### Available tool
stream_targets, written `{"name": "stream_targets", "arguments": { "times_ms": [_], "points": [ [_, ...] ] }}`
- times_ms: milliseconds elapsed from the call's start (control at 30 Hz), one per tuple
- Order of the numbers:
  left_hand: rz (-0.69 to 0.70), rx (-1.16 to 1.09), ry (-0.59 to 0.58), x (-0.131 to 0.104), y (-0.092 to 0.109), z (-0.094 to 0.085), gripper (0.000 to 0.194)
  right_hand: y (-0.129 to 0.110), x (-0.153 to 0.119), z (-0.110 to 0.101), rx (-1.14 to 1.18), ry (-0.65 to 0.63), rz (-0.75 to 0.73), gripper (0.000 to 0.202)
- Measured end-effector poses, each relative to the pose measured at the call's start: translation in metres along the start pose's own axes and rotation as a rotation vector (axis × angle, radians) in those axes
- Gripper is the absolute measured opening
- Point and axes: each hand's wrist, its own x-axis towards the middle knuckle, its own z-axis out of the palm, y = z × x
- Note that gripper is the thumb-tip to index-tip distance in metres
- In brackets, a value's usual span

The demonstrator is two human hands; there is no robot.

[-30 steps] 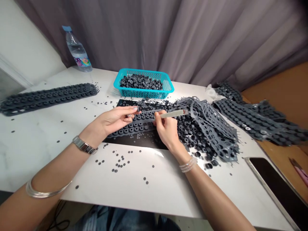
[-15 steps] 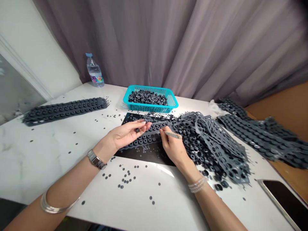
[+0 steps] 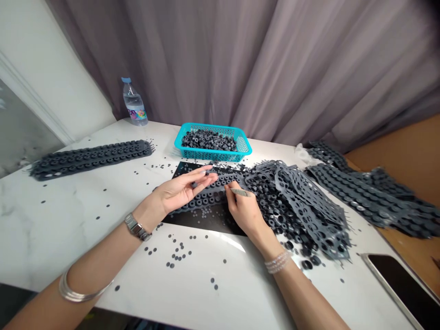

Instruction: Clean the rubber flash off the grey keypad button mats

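Observation:
My right hand point(image 3: 242, 206) is closed around a slim, pen-like grey tool point(image 3: 240, 192). Its tip end is hidden by my fingers, over the right part of a dark grey rubber strip point(image 3: 209, 198) with rows of ring-shaped parts. My left hand point(image 3: 182, 190) lies palm up over the strip's left part, fingers stretched out and apart. A small dark part shows by its fingers; whether they touch it I cannot tell. Under the strip is a black board point(image 3: 192, 224) strewn with small grey discs.
Behind the board stands a turquoise basket point(image 3: 213, 155) of small black parts. Loose black rings point(image 3: 275, 206) and a punched-out sheet point(image 3: 309, 201) lie at right, more strips point(image 3: 364, 197) beyond. Another strip point(image 3: 92, 156), a water bottle point(image 3: 135, 103) and a phone point(image 3: 402, 286) are also there.
The fingers of my left hand have straightened a little. My right hand and its tool have shifted slightly left, along with a small shift of the whole view.

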Motion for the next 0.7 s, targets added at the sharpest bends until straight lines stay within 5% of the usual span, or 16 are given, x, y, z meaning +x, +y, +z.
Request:
{"name": "stream_targets", "arguments": {
  "times_ms": [300, 700],
  "points": [
    [0.005, -0.05, 0.062, 0.0021, -0.0023, 0.002, 0.018, 0.0017, -0.0005, 0.0013, -0.022, -0.003, 0.011, 0.025],
    [0.111, 0.199, -0.014, 0.004, -0.004, -0.0036, 0.041, 0.0029, -0.0002, 0.0036, -0.06, 0.02, -0.013, 0.024]
  ]
}}
